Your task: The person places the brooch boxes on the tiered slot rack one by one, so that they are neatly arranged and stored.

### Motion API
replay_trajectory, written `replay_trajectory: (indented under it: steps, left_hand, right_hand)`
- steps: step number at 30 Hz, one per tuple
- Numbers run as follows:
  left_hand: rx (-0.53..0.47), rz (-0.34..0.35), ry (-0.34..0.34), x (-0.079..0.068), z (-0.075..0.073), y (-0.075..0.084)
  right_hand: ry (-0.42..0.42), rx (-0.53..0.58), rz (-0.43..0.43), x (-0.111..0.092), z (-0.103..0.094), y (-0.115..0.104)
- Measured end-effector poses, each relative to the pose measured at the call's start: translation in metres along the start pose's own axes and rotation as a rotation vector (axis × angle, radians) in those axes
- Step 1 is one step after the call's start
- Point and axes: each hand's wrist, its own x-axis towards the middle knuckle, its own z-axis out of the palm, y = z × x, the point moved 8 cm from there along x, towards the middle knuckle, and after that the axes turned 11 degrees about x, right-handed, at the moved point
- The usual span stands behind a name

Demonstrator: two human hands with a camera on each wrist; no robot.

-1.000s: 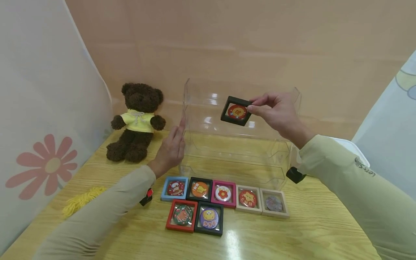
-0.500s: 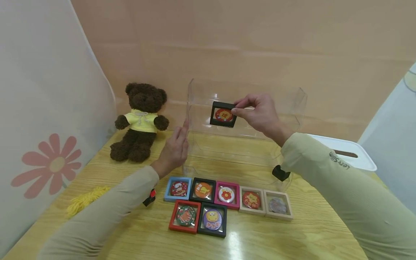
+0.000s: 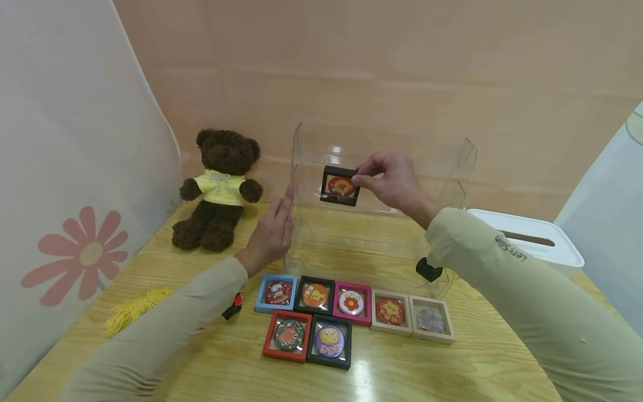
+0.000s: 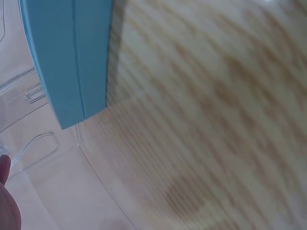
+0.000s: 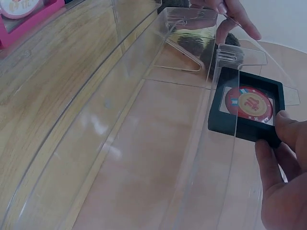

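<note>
My right hand [image 3: 394, 181] pinches a black square display frame [image 3: 340, 186] by its right edge, between thumb and fingers. Inside the frame is a round red badge with a gold centre. The frame stands upright at the upper tier of a clear tiered rack [image 3: 369, 231], its lower part seen through the clear front lip. In the right wrist view, that held frame [image 5: 247, 105] is close to the rack's clear end. My left hand [image 3: 271, 231] touches the rack's left side with straight fingers; its thumb is hidden in the head view.
Several framed badges lie in two rows before the rack, including a blue frame [image 3: 276, 293], a red frame [image 3: 287, 336] and a pink frame [image 3: 352, 302]. A brown teddy bear [image 3: 219, 190] sits left. A white tissue box [image 3: 532, 237] stands right, yellow yarn [image 3: 138, 310] front left.
My right hand has carried the black frame left and down to the rack's upper tier, turning it more upright. My left hand has stayed at the rack's left side.
</note>
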Motion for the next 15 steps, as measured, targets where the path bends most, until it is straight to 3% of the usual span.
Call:
replay_trajectory:
  steps: [15]
  left_hand:
    - [-0.007,0.008,0.031,0.001,-0.001,0.001]
  right_hand:
    - [-0.087,-0.083,-0.084,0.0,0.012,-0.011]
